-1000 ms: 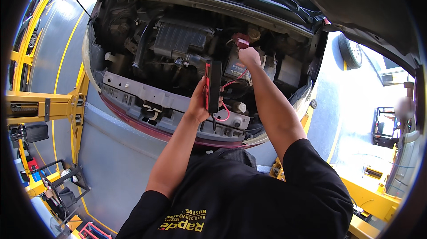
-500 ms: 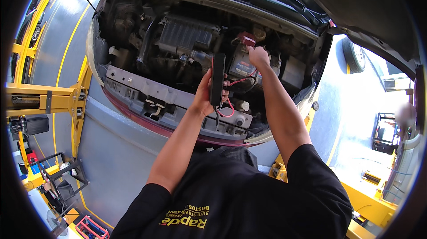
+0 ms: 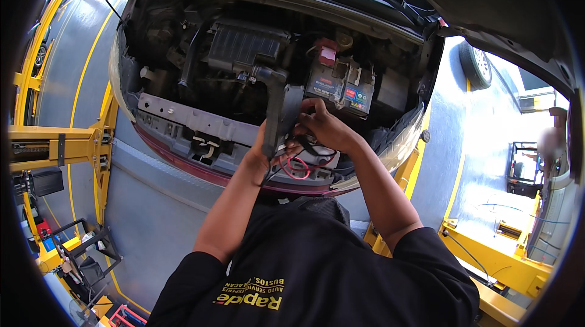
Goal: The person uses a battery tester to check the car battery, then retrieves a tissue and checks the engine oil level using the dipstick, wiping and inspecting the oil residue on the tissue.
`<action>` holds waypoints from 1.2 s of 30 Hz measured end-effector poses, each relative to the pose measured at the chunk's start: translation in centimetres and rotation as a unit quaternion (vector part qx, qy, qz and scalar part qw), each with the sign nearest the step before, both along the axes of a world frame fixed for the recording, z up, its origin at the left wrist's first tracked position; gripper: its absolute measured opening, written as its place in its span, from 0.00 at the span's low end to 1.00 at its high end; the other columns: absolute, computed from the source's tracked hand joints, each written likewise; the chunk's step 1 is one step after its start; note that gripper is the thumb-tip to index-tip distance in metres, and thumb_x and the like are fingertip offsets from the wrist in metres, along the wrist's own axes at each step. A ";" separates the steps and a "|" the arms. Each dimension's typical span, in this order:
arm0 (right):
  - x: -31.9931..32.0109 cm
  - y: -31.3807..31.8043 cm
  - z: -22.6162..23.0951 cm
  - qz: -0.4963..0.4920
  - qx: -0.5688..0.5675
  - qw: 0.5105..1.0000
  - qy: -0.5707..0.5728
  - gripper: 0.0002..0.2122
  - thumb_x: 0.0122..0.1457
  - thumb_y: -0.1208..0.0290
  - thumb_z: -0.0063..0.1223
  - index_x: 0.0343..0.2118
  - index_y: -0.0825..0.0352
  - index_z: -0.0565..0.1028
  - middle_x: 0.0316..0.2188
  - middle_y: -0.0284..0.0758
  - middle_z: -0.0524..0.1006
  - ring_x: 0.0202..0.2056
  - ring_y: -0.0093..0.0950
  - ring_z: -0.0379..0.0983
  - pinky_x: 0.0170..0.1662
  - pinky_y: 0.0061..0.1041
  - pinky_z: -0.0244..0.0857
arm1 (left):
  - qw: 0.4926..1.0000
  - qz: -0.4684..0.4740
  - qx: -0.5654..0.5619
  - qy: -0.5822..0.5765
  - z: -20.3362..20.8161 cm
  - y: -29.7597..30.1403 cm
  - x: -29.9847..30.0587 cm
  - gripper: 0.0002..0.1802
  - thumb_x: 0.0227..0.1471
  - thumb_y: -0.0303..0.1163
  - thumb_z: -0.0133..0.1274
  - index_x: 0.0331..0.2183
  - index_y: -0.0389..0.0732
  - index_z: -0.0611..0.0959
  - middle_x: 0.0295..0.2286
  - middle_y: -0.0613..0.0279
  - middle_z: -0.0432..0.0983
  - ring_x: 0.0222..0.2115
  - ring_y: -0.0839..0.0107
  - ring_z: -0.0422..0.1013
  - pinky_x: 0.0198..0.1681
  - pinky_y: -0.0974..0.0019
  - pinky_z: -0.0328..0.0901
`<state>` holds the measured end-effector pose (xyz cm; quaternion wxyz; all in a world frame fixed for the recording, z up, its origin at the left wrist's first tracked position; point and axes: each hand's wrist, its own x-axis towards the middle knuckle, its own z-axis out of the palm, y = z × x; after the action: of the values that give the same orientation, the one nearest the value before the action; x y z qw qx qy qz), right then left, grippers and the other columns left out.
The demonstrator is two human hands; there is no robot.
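Two hands at bumper edge. Left hand (image 3: 259, 155) wrapped around one dark handheld tester (image 3: 281, 114), upright. Right hand (image 3: 326, 127) touching tester's side, fingers curled. Two leads (image 3: 298, 165), red and black, looped below. Beyond: one car battery (image 3: 341, 86) in engine bay.

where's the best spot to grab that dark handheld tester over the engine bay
Judging by its pose, grip the dark tester around its long narrow body, low down, coming from the bumper side. It stands upright, and the left hand already wraps its lower end there. The red and black leads hang below, so stay above them.
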<state>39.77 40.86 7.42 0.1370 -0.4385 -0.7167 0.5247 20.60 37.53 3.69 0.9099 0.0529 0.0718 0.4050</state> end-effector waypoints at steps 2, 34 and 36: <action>0.0 0.5 -1.3 0.067 -0.002 0.998 0.007 0.18 0.68 0.69 0.47 0.58 0.70 0.67 0.48 0.38 0.78 0.46 0.28 0.79 0.49 0.29 0.70 | 0.999 -0.006 -0.032 0.013 -0.7 -0.9 -1.5 0.30 0.64 0.50 0.47 0.59 0.41 0.70 0.27 0.65 0.70 0.19 0.76 0.68 0.18 0.75 0.62; -4.1 3.7 -7.4 -0.033 0.123 0.972 -0.197 0.15 0.61 0.57 0.56 0.38 0.65 0.83 0.30 0.42 0.84 0.33 0.37 0.82 0.40 0.38 0.71 | 0.906 0.388 -0.092 0.141 2.2 -27.3 -15.5 0.26 0.61 0.53 0.47 0.48 0.41 0.77 0.27 0.63 0.69 0.17 0.73 0.64 0.22 0.68 0.63; -4.7 1.8 -8.3 -0.029 0.139 0.983 -0.116 0.12 0.59 0.62 0.61 0.33 0.68 0.81 0.25 0.39 0.82 0.30 0.32 0.81 0.36 0.32 0.70 | 0.877 0.431 -0.106 0.185 3.8 -30.7 -14.7 0.29 0.62 0.58 0.49 0.47 0.40 0.76 0.27 0.63 0.70 0.22 0.71 0.70 0.25 0.68 0.66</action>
<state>35.09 42.71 -0.90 0.1276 -0.4941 -0.7803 0.3615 5.88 6.87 7.46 0.6157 -0.0058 0.2964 0.7301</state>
